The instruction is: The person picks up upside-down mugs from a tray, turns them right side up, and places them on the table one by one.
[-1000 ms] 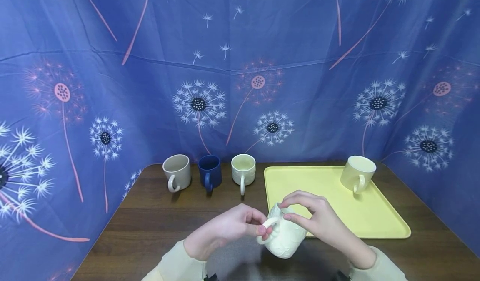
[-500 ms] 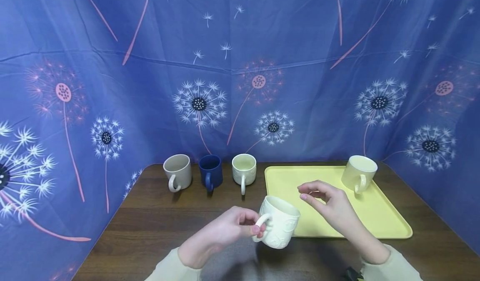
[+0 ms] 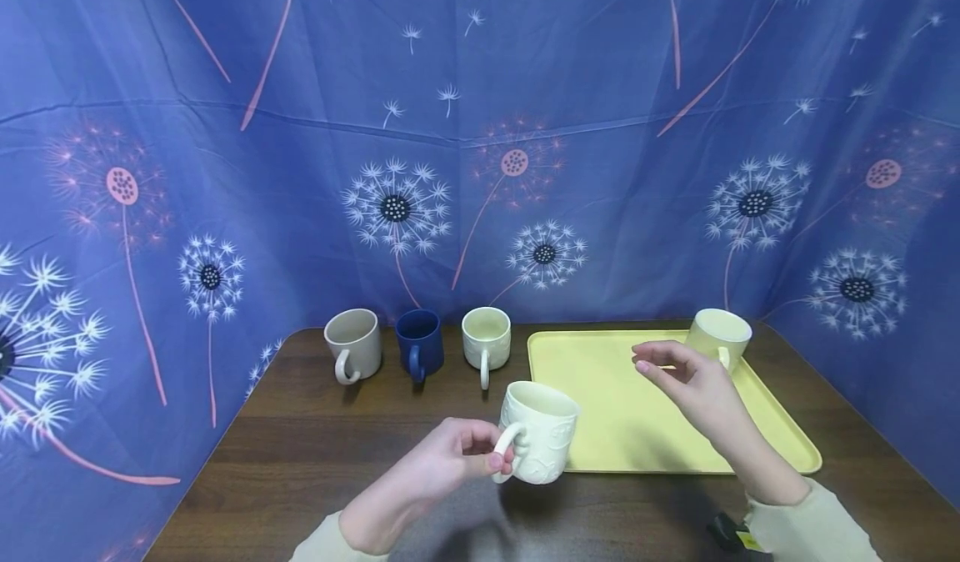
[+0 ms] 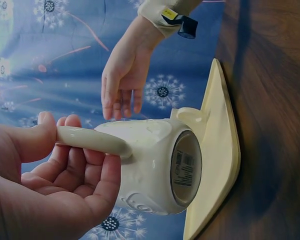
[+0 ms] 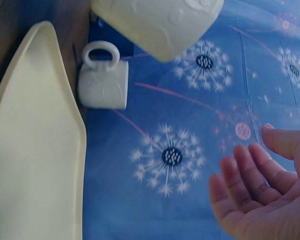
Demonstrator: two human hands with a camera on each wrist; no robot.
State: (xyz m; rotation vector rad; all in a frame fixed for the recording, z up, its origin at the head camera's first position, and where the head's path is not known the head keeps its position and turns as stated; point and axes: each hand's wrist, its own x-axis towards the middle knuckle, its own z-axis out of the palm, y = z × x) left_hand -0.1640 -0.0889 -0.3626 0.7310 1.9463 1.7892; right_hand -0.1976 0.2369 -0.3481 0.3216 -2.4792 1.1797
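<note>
A white mug point(image 3: 546, 433) with a raised pattern is held above the front of the table by my left hand point(image 3: 457, 458), its thumb and fingers pinching the handle. The mug tilts slightly, mouth up. In the left wrist view its underside shows a printed label point(image 4: 183, 167). My right hand point(image 3: 697, 391) is over the right part of the yellow tray point(image 3: 600, 437), fingers loosely bent and holding nothing. Behind it a cream mug point(image 3: 716, 333) stands on the tray's back right corner, partly hidden by the hand.
At the table's back edge stand a grey mug point(image 3: 358, 341), a dark blue mug point(image 3: 427, 349) and a white embossed mug point(image 3: 491, 352), handles facing forward. A dandelion-patterned blue cloth point(image 3: 480, 212) hangs around the wooden table point(image 3: 300, 454).
My right hand has let go of the mug and moved right, over the tray. My left hand has turned the mug from lying tipped to nearly upright and shifted it slightly left.
</note>
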